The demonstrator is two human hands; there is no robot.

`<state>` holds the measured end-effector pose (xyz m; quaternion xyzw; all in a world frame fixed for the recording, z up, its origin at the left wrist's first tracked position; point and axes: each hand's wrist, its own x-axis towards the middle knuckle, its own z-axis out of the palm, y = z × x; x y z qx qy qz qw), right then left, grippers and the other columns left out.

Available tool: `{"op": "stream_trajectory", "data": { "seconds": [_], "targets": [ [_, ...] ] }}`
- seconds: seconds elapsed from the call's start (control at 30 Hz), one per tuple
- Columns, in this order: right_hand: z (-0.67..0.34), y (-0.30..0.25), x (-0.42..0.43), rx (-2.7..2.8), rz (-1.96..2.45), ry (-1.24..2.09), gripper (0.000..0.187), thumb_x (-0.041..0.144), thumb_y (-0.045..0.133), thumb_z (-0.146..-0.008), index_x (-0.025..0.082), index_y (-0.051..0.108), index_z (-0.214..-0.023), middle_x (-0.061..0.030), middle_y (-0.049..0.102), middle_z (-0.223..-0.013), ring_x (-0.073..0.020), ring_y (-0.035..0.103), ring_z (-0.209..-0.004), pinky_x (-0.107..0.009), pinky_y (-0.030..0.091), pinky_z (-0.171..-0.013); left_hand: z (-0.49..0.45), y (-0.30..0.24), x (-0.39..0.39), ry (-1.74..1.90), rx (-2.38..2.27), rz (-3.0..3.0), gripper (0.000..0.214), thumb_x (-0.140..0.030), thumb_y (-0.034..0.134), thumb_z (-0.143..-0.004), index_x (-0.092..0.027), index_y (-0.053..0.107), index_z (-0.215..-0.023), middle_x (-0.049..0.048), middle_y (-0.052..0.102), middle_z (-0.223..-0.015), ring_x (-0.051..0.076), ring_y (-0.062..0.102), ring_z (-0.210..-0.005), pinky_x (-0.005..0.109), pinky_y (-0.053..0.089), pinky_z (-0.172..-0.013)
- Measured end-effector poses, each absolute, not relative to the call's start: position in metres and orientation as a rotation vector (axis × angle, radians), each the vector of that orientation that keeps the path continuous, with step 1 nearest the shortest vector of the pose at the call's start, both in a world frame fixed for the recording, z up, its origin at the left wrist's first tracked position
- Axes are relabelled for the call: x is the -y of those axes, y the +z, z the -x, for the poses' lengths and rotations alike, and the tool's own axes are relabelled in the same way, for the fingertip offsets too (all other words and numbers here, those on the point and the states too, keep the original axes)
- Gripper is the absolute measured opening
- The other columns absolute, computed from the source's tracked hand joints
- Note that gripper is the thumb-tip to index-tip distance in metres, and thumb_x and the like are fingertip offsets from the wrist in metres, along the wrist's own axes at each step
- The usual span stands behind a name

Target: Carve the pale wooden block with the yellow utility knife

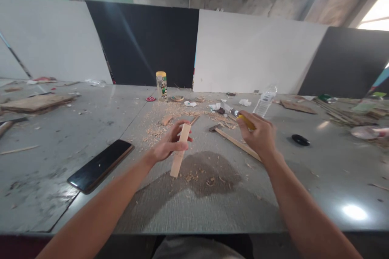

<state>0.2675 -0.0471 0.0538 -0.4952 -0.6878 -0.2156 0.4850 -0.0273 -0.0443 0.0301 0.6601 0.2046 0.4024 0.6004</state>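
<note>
My left hand (168, 144) is closed around a pale wooden stick (180, 156), held upright and a little tilted, its lower end resting on the grey table (212, 202). My right hand (258, 135) is closed on a yellow-handled cutter knife (244, 120), its blade end pointing up and left, a short way right of the stick. Wood shavings (200, 176) lie on the table just below the stick. A hammer with a wooden handle (235, 142) lies under my right hand.
A black phone (101, 165) lies at left. Farther back stand a yellow-lidded container (161, 85), a plastic water bottle (265, 101), a black lid (300, 140), more shavings and paper scraps. Wood boards lie far left (36, 103) and scrap wood far right (346, 115). Panels wall the back.
</note>
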Motion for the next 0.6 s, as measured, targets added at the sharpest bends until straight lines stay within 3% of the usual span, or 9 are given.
{"op": "stream_trajectory", "data": {
  "seconds": [0.23,0.6],
  "targets": [
    [-0.226,0.050,0.068,2.006,0.955,-0.256,0.026,0.035,0.055,-0.092,0.021,0.070,-0.108,-0.0049,0.072,-0.093,-0.0191,0.067,-0.079,-0.031,0.051,-0.071,0.024,0.018,0.038,1.028,-0.617,-1.645,0.069,-0.033,0.079,-0.071,-0.039,0.040,-0.128,0.0029,0.047,-0.114,0.021,0.055,-0.096,0.030,0.045,-0.072],
    [-0.213,0.051,0.080,2.184,0.909,-0.270,0.026,0.035,0.052,-0.094,0.020,0.069,-0.107,-0.0016,0.068,-0.081,-0.0155,0.062,-0.070,-0.028,0.043,-0.061,0.020,0.018,0.040,1.047,-0.655,-1.695,0.070,-0.035,0.078,-0.073,-0.037,0.038,-0.130,0.0028,0.048,-0.113,0.015,0.052,-0.084,0.026,0.043,-0.066]
  ]
}}
